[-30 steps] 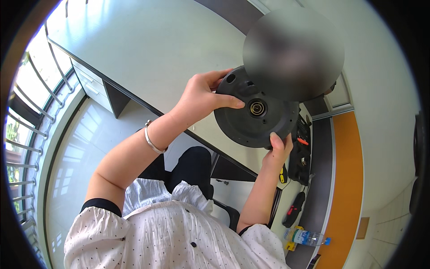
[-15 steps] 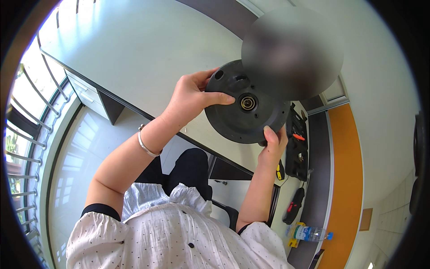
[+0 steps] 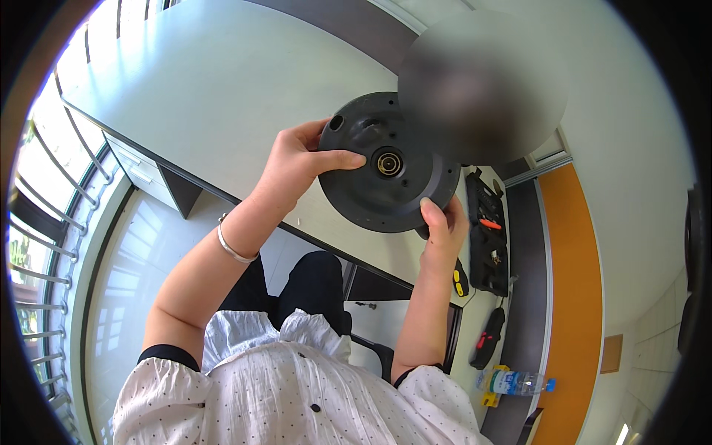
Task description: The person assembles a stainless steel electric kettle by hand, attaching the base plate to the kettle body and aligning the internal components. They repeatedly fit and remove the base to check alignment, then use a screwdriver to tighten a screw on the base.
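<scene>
A round black appliance base (image 3: 371,200) is held up above the desk, its flat face turned toward me. At its centre sits a socket with brass-coloured concentric rings; an oval hole and several small screw holes show around it. My left hand (image 3: 297,163) grips the left rim, thumb stretched across the face to beside the central socket, fingers behind. My right hand (image 3: 443,226) pinches the lower right rim, thumb on the face, its other fingers mostly hidden behind. A blurred oval covers the base's upper right part.
The pale desk (image 3: 215,96) spreads behind my hands. Along its right side lie an open black tool case (image 3: 486,256), a yellow-and-black tool (image 3: 460,279), a black-and-red item (image 3: 486,340) and a water bottle (image 3: 519,383) on its side. A grey partition (image 3: 524,259) edges the desk.
Both hands have shifted a little left and slightly up in the picture, carrying the round base along. The grip looks the same.
</scene>
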The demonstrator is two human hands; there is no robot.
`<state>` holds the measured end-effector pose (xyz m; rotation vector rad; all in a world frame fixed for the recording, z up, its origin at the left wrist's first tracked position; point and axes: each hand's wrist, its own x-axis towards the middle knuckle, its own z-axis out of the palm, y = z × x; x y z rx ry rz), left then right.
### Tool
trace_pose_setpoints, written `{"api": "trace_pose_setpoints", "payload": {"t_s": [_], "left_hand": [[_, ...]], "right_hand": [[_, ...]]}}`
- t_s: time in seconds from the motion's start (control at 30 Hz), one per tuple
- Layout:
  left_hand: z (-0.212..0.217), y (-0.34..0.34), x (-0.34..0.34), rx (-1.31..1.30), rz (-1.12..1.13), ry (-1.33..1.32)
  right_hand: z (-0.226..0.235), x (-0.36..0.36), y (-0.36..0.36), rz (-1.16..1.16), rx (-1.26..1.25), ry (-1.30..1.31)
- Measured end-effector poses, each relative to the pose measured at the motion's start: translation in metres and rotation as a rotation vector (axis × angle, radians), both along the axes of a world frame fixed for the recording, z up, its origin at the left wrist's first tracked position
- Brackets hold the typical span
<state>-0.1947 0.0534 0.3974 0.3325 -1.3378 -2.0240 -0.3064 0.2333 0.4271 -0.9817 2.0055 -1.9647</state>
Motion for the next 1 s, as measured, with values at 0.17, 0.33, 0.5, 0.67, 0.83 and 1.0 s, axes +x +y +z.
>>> {"api": "trace_pose_setpoints", "payload": {"t_s": [0.17,0.33,0.5,0.67,0.83,1.0], "left_hand": [[-0.001,-0.005,0.003,0.036,-0.02,-0.007],[-0.006,-0.007,0.004,0.059,-0.017,0.015],[-0.01,-0.008,0.005,0.073,-0.028,0.021],[-0.009,-0.003,0.007,0.075,-0.017,0.033],[-0.008,0.004,0.011,0.066,-0.005,0.056],[-0.009,0.008,0.011,0.063,-0.001,0.047]], "right_hand": [[0.0,0.002,-0.004,-0.021,0.006,0.042],[-0.005,-0.003,-0.006,-0.029,0.024,0.107],[-0.004,0.001,-0.008,-0.032,0.023,0.104],[-0.006,0.0,-0.003,-0.012,0.038,0.13],[-0.006,0.005,-0.001,0.008,0.0,0.102],[-0.011,0.004,0.005,0.031,-0.008,0.081]]}}
